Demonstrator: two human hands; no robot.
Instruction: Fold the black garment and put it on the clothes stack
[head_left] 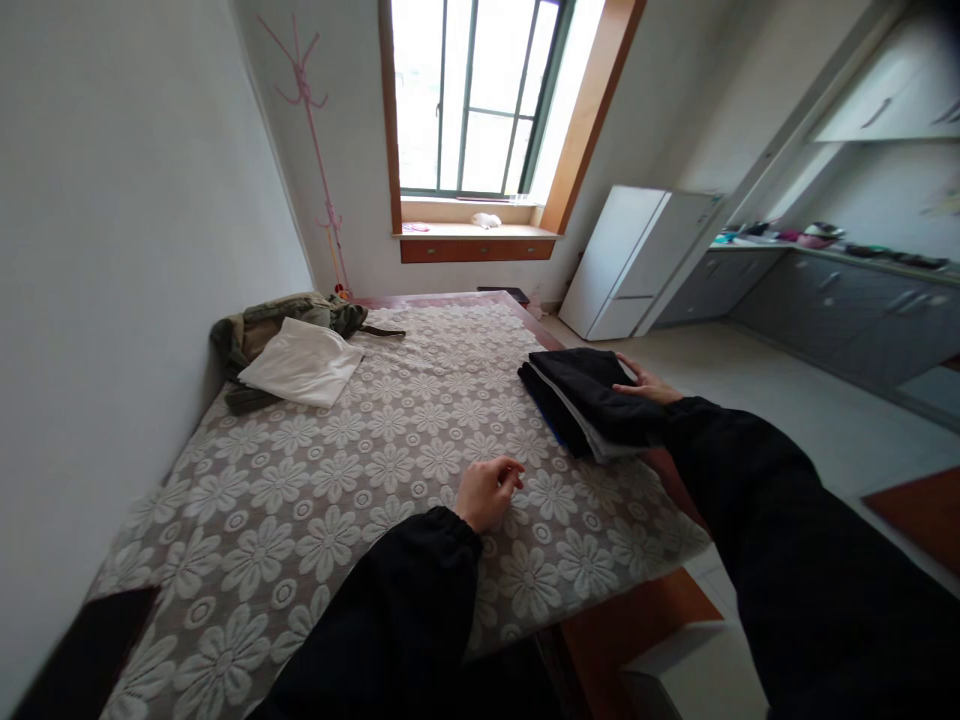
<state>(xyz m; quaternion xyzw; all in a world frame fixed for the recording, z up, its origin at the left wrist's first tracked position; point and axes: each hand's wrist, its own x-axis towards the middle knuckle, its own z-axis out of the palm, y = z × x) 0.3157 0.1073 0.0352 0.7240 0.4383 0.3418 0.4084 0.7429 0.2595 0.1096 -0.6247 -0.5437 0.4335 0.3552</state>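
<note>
Writing: we find no brand, label or readable lettering on any cloth, wall or appliance.
Right hand: our right hand (646, 384) lies flat, palm down, on the far right edge of the stack of folded clothes (583, 402); the fingers are stretched and spread, pressing the top piece rather than clamped around it.
Right arm: in a black sleeve, it reaches forward from the lower right, the wrist nearly level with the stack.
Left hand: our left hand (487, 492) hovers low over the bedspread (360, 470), fingers curled loosely inward with the tips close to the thumb; this grip holds nothing.
Left arm: also in black, with a gathered cuff, it comes up from the bottom centre.
Stack: dark garments with a pale layer showing at the near edge, sitting at the right side of the bed, near its edge.
Bedspread: grey-brown with white flower shapes.
Far corner: a white folded cloth (303, 362) rests on an olive jacket (262, 325) by the wall, well apart from both hands.
Beyond: a window (472, 95), a pink coat stand (315, 140) and a white fridge (630, 260).
</note>
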